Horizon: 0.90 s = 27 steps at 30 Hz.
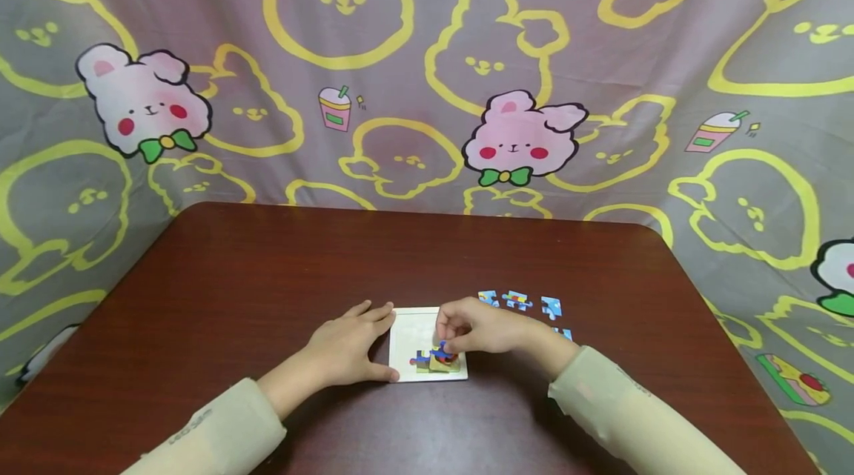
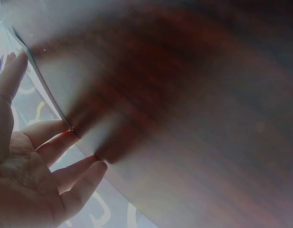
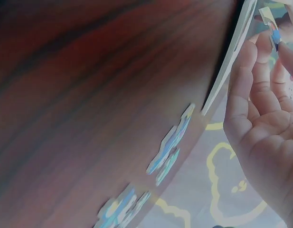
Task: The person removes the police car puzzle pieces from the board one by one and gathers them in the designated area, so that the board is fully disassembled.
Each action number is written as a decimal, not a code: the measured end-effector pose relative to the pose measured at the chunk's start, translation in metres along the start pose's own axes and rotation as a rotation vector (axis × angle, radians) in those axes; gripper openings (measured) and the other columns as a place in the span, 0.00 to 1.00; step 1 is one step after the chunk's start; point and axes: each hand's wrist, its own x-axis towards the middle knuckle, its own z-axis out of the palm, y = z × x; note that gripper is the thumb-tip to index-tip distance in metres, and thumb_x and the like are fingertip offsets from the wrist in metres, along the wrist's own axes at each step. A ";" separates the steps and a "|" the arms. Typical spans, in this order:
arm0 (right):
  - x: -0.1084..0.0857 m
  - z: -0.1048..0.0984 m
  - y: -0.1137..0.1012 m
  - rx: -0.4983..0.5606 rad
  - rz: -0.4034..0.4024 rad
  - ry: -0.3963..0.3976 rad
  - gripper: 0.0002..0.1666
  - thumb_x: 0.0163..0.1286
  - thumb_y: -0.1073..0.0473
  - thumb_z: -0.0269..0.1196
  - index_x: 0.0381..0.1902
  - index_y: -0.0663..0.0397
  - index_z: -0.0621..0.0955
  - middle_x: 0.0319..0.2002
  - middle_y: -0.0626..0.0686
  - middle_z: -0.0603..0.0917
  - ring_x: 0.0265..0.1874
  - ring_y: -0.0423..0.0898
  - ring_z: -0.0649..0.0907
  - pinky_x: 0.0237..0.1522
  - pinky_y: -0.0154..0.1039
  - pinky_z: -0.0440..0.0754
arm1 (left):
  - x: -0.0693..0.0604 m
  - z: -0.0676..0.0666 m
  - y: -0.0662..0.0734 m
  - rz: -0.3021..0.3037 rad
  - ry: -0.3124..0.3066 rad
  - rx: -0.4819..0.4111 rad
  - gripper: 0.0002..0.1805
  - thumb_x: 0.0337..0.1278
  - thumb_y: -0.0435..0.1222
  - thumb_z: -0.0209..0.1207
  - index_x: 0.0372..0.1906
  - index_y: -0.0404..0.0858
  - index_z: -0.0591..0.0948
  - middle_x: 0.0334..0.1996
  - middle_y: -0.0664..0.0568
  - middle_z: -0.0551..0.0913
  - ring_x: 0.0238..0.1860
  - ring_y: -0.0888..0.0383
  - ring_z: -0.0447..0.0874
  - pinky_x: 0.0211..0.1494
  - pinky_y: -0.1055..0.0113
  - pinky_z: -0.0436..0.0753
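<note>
A small white puzzle tray (image 1: 407,327) lies on the table in the head view. Along its left edge rests my left hand (image 1: 340,345), fingers spread and fairly straight, thumb at the lower left corner. The left wrist view shows the fingertips (image 2: 101,164) touching that edge. Over the tray's lower right part, my right hand (image 1: 483,323) pinches a blue, red and tan puzzle piece (image 1: 442,350) between thumb and fingers. This piece (image 3: 274,35) looks tilted in the right wrist view. Left of it, another puzzle piece (image 1: 420,361) lies in the tray.
Several loose blue puzzle pieces (image 1: 517,300) lie on the table right of the tray, some partly hidden by the right arm. The dark red-brown table (image 1: 267,260) meets a patterned curtain (image 1: 400,90) at its back and sides.
</note>
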 end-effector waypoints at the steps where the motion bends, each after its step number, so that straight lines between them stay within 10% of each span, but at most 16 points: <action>1: -0.002 -0.001 0.000 0.005 0.003 0.003 0.05 0.64 0.71 0.63 0.34 0.62 0.76 0.25 0.52 0.81 0.26 0.36 0.76 0.33 0.29 0.74 | 0.000 0.000 0.000 0.000 -0.002 0.001 0.52 0.40 0.63 0.71 0.71 0.42 0.72 0.74 0.53 0.67 0.75 0.42 0.63 0.57 0.35 0.76; 27: -0.058 -0.024 0.019 -0.011 0.079 0.070 0.06 0.64 0.68 0.65 0.33 0.62 0.76 0.25 0.55 0.81 0.26 0.37 0.78 0.36 0.32 0.77 | -0.001 0.000 0.001 0.001 -0.005 0.012 0.51 0.42 0.63 0.71 0.71 0.42 0.71 0.74 0.52 0.67 0.75 0.42 0.63 0.58 0.35 0.76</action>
